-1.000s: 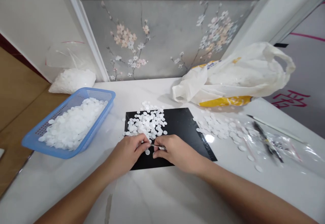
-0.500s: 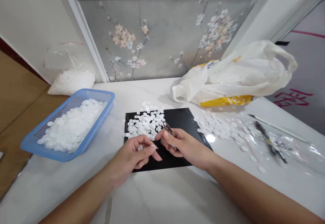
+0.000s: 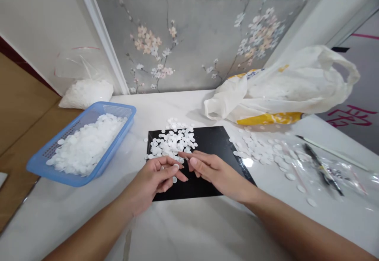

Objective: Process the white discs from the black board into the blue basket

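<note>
My left hand [image 3: 158, 178] is closed, pinching a small white disc [image 3: 176, 166] between thumb and fingertips. Another disc shows inside the curled fingers, and one more [image 3: 174, 179] is just below them. To its right, my right hand [image 3: 209, 168] is closed round a slim metal tool [image 3: 186, 158], now mostly covered by the fingers, so its exact kind cannot be made out. Both hands are over a black board [image 3: 210, 138]. A loose pile of white discs [image 3: 171, 142] covers the board's far left part and spills past its back edge.
On the left stands a blue basket [image 3: 103, 166] heaped with white discs, with a clear bag [image 3: 85, 93] of white material behind it. A white and yellow plastic bag [image 3: 278, 95] lies at the back right. Scattered discs [image 3: 257, 146], a black pen [image 3: 322, 170] and clear bags lie right.
My right hand has turned and its fingers have moved slightly left, toward my left hand. The metal tool, plain to see before, is now mostly hidden. The view has shifted a little.
</note>
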`<action>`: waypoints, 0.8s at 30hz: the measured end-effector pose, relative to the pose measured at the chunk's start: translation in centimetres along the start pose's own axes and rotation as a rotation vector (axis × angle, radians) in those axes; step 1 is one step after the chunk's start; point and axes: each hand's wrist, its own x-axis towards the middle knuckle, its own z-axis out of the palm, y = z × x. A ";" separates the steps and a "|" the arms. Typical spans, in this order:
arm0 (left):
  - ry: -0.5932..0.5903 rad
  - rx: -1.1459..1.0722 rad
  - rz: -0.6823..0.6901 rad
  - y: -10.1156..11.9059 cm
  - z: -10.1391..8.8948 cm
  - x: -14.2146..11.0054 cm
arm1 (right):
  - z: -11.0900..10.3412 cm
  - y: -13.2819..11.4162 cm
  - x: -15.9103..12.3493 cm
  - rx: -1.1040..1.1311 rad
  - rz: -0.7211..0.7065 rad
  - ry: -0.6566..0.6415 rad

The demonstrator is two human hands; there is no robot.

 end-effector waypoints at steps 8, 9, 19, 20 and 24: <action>0.007 -0.040 -0.011 -0.1 -0.1 0.1 | 0.7 0.1 -0.6 -0.628 -0.398 0.159; 0.008 -0.057 -0.011 -0.1 -0.2 0.2 | 0.8 0.2 -0.7 -0.666 -0.416 0.178; 0.000 -0.084 -0.030 -0.1 -0.2 0.0 | 1.5 0.5 -0.8 -0.857 -0.420 0.245; -0.005 -0.080 -0.028 -0.1 -0.2 0.0 | 1.5 0.4 -0.8 -0.856 -0.420 0.245; -0.006 -0.067 -0.025 -0.1 -0.2 0.0 | 1.5 0.3 -0.9 -0.857 -0.419 0.246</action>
